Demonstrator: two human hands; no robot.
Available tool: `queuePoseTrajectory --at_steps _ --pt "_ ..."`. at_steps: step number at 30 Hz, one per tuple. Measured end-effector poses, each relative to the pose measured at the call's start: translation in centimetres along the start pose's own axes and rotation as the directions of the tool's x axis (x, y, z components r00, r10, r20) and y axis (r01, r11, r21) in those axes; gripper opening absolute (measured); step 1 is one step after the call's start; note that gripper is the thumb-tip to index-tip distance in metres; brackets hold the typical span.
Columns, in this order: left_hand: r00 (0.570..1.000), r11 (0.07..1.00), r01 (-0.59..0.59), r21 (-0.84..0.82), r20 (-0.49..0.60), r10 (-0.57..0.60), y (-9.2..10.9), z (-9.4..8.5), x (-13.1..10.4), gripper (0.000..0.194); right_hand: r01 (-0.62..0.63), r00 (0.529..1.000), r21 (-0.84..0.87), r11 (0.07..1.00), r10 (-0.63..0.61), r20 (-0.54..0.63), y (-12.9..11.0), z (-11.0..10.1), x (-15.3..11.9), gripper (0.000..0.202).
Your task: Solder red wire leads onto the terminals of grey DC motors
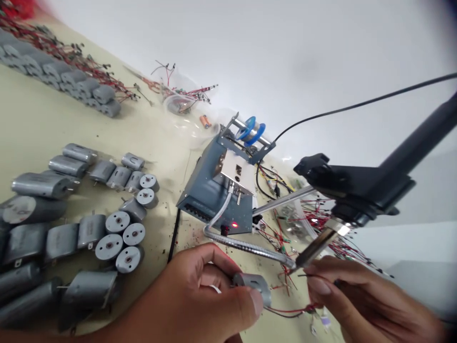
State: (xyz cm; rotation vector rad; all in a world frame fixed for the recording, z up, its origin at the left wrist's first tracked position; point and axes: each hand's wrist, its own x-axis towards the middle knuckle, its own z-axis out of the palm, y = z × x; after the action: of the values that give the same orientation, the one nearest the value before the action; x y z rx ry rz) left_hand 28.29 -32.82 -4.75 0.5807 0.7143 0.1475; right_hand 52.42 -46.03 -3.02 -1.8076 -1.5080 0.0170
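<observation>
At the bottom centre, my left hand point(210, 295) grips a small grey motor point(255, 286) between thumb and fingers. Red and black wires point(289, 312) run from the motor's right side toward my right hand point(346, 290). My right hand pinches a thin black wire point(307, 275) whose bare tip points left. Just above the gap between both hands is the soldering iron point(317, 245), its tip angled down and left. A bent metal feed tube point(246, 245) reaches that tip from a dark blue box point(209, 183) with a lit red light.
Many grey motors point(91, 231) stand and lie on the left of the table. More motors point(53, 71) sit in a row at the back left beside red wires. A blue solder spool point(252, 131) tops the box. Bags of wired parts point(296, 219) lie behind the iron.
</observation>
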Motion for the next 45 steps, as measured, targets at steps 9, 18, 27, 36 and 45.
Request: queuePoseTrajectory --at_steps 9,18,27,36,45 --pt "0.997 0.999 -0.044 -0.018 0.058 0.045 -1.1 -0.4 1.5 0.033 0.001 1.000 0.043 0.999 -0.002 0.026 -0.1 0.6 -0.1 0.008" --pt "0.994 0.993 -0.079 -0.085 0.065 0.085 -2.1 -1.0 2.1 0.047 0.032 0.999 0.048 0.998 -0.030 -0.040 0.7 0.1 1.1 0.010" --pt "0.993 0.984 -0.077 -0.163 0.076 0.090 -2.0 -0.8 2.2 0.038 -0.285 0.849 0.097 0.953 0.298 -0.437 0.6 -1.1 2.0 0.034" --pt "0.991 0.984 -0.078 -0.157 0.092 0.093 -1.9 -0.8 2.7 0.046 -0.158 0.894 0.029 0.987 0.155 -0.420 1.1 -0.4 2.3 0.030" --pt "0.990 0.990 -0.130 -0.056 0.044 0.132 -0.7 -0.6 1.8 0.049 -0.176 0.877 0.063 0.982 0.186 -0.444 1.7 -0.4 2.7 0.033"
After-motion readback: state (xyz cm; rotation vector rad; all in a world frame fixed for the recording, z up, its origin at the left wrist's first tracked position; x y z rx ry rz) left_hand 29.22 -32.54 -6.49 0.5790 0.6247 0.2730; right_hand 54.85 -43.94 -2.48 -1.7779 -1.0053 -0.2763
